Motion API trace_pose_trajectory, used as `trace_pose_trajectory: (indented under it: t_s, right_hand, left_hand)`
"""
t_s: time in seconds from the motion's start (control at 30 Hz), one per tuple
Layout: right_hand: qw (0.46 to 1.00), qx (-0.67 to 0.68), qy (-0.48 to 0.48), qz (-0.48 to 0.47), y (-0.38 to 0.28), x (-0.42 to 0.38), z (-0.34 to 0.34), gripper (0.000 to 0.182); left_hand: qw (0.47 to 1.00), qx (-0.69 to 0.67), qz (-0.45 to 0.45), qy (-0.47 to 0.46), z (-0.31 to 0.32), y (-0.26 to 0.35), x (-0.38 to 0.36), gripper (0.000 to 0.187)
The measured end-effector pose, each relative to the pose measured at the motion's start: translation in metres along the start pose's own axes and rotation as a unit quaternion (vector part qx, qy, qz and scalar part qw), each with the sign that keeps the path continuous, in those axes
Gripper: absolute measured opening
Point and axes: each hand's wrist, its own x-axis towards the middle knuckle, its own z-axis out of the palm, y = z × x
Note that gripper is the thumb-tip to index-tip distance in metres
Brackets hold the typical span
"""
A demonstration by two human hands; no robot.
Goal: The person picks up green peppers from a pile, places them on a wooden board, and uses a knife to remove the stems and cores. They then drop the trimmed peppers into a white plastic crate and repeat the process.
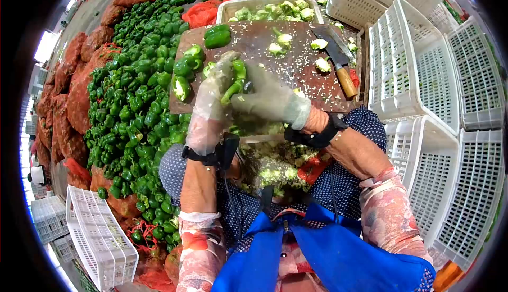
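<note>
Over the left part of a brown board (254, 43), my gloved left hand (214, 85) is closed round a piece of green pepper (236, 80). My gloved right hand (267, 96) is close beside it, smeared by motion, so its fingers and anything in them cannot be made out. A whole green pepper (217, 36) and cut peppers (188, 62) lie on the board near my left hand. At the board's right lies a cleaver (340, 64) with a wooden handle. Pale pepper cores (284, 39) and many scattered seeds are on the board.
A large heap of green peppers (137, 96) and red mesh sacks (84, 99) are at the left. White crates (418, 64) stand at the right, another crate (100, 234) at the lower left. Beyond the board, a pale container (219, 14) holds pepper cores. More cores (275, 173) lie between the knees.
</note>
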Motion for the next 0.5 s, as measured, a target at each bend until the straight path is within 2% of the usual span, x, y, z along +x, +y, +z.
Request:
trace_pose_trajectory:
  t_s: [0.07,0.17,0.2,0.3,0.33,0.37,0.43,0.47,0.5]
  right_hand:
    - [1.000,-0.008,0.009,-0.024,0.003,0.001,0.003,0.062]
    - [0.994,0.063,0.027,-0.083,0.001,0.005,0.007,0.057]
    - [0.998,0.009,0.036,-0.047,-0.002,0.003,0.006,0.054]
    - [0.997,0.037,0.066,-0.031,-0.002,0.001,0.009,0.046]
    - [0.997,0.073,0.031,0.007,-0.006,0.001,0.009,0.043]
    - [0.996,-0.003,0.047,-0.070,-0.003,0.001,0.009,0.042]
    - [0.960,-0.153,0.080,-0.221,0.003,0.000,0.008,0.039]
    - [0.997,0.026,0.043,-0.060,-0.008,0.001,0.005,0.035]
    - [0.978,-0.069,0.077,-0.182,0.007,0.002,0.010,0.035]
  left_hand:
    - [1.000,0.011,-0.004,-0.019,-0.008,-0.001,0.005,0.048]
    - [0.997,-0.033,0.034,-0.053,-0.004,-0.001,-0.002,0.055]
    - [0.995,-0.038,0.064,-0.068,-0.004,-0.003,-0.003,0.038]
    - [0.980,0.055,0.179,-0.066,0.001,-0.008,-0.007,0.039]
    - [0.972,0.099,0.198,-0.073,-0.001,-0.008,-0.007,0.045]
    - [0.962,0.143,0.217,-0.079,-0.005,-0.009,-0.006,0.052]
    - [0.945,0.202,0.241,-0.093,-0.012,-0.009,-0.001,0.065]
    - [0.944,0.201,0.241,-0.102,-0.014,-0.011,0.003,0.068]
    - [0.946,0.196,0.235,-0.109,-0.015,-0.011,0.005,0.071]
